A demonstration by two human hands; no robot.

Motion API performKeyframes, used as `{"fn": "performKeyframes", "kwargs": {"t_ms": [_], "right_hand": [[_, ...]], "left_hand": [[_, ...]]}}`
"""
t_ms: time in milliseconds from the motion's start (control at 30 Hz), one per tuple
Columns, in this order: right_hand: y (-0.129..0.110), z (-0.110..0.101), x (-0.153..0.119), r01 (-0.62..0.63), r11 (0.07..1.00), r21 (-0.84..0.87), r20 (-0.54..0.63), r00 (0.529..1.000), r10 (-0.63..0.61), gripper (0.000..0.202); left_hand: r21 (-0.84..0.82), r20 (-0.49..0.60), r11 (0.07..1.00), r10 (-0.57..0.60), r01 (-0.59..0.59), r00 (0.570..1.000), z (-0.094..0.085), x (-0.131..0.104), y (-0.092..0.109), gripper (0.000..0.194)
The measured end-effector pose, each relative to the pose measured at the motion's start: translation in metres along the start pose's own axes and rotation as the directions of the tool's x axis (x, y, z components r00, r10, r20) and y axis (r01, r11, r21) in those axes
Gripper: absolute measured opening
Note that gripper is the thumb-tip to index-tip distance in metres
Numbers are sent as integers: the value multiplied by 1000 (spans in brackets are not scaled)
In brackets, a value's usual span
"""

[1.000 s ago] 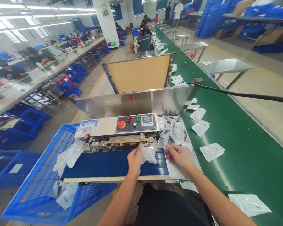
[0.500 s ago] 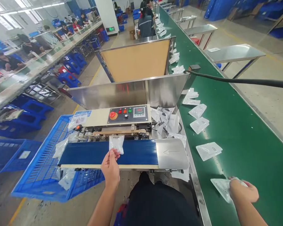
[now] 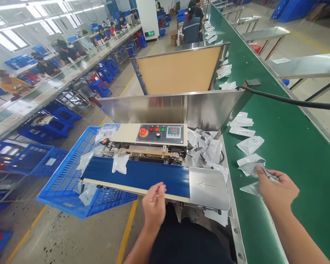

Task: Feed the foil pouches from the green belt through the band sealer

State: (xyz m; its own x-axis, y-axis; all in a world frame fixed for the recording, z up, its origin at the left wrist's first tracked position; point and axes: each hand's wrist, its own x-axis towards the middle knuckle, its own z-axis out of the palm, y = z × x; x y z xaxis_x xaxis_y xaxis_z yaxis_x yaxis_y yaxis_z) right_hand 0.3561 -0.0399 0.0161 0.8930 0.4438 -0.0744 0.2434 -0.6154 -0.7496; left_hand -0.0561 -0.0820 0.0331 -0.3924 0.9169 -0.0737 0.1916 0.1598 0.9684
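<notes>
A white pouch [image 3: 120,163] lies on the blue belt [image 3: 156,176] of the sealing machine, its top edge at the sealing bar. My left hand [image 3: 154,205] is over the belt's front edge, fingers curled together, with no pouch seen in it. On the right, my right hand [image 3: 277,185] holds a white pouch above the green conveyor [image 3: 297,154], thumb against fingers. Other white pouches [image 3: 250,145] lie near it on the conveyor. More pouches [image 3: 211,150] are heaped beside the machine's control panel [image 3: 161,132].
A blue basket [image 3: 57,183] with pouches stands left of the machine. Upright metal panels [image 3: 159,108] rise behind it. A black cable [image 3: 291,99] crosses the conveyor. People sit at a long bench [image 3: 71,73] at left, and another person [image 3: 191,29] sits farther back.
The view has shifted left. The pouch on the belt has moved left, and my left hand has let go of it and moved right. My right hand has moved up the conveyor.
</notes>
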Motion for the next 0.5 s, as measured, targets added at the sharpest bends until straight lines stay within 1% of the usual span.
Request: {"fn": "performKeyframes", "kwargs": {"t_ms": [33, 67, 100, 133, 167, 200, 233, 267, 300, 400, 433, 467, 500], "right_hand": [[-18, -4, -15, 44, 999, 22, 21, 999, -45, 57], [-35, -7, -32, 98, 995, 33, 78, 992, -100, 56], [-51, -8, -50, 142, 989, 43, 168, 975, -148, 56], [-64, -7, -68, 177, 982, 63, 279, 942, -188, 56], [-74, -4, -85, 202, 975, 95, 392, 892, -223, 57], [-81, 0, -100, 209, 968, 137, 489, 836, -250, 57], [-83, 5, -113, 203, 963, 178, 560, 783, -269, 58], [-83, 10, -122, 183, 960, 213, 610, 742, -277, 59], [-80, 15, -129, 152, 959, 238, 645, 714, -273, 61], [-65, 27, -135, 58, 974, 219, 731, 652, -203, 68], [-60, 31, -134, 61, 977, 205, 751, 630, -197, 67], [-57, 35, -133, 89, 976, 199, 759, 615, -211, 64], [-56, 39, -132, 142, 969, 202, 746, 618, -247, 61]], "left_hand": [[5, 88, 998, 63, -64, 994, 15, -2, 7, 40], [-3, 174, 991, 132, -134, 976, 31, -3, 14, 37], [-25, 259, 980, 195, -195, 946, 47, -2, 22, 36], [-57, 331, 970, 242, -236, 912, 62, -1, 29, 38], [-91, 390, 963, 267, -252, 881, 75, 1, 34, 41], [-117, 435, 962, 272, -246, 858, 85, 3, 37, 41], [-131, 459, 966, 259, -223, 850, 94, 6, 38, 40], [-134, 467, 973, 230, -189, 854, 99, 9, 37, 41], [-132, 462, 980, 193, -148, 866, 102, 12, 33, 46], [-142, 427, 990, 73, -12, 901, 103, 21, 17, 59], [-153, 431, 988, 36, 33, 902, 102, 24, 12, 61], [-162, 441, 984, 7, 72, 897, 101, 27, 8, 61], [-168, 458, 980, -14, 102, 889, 100, 29, 5, 62]]}}
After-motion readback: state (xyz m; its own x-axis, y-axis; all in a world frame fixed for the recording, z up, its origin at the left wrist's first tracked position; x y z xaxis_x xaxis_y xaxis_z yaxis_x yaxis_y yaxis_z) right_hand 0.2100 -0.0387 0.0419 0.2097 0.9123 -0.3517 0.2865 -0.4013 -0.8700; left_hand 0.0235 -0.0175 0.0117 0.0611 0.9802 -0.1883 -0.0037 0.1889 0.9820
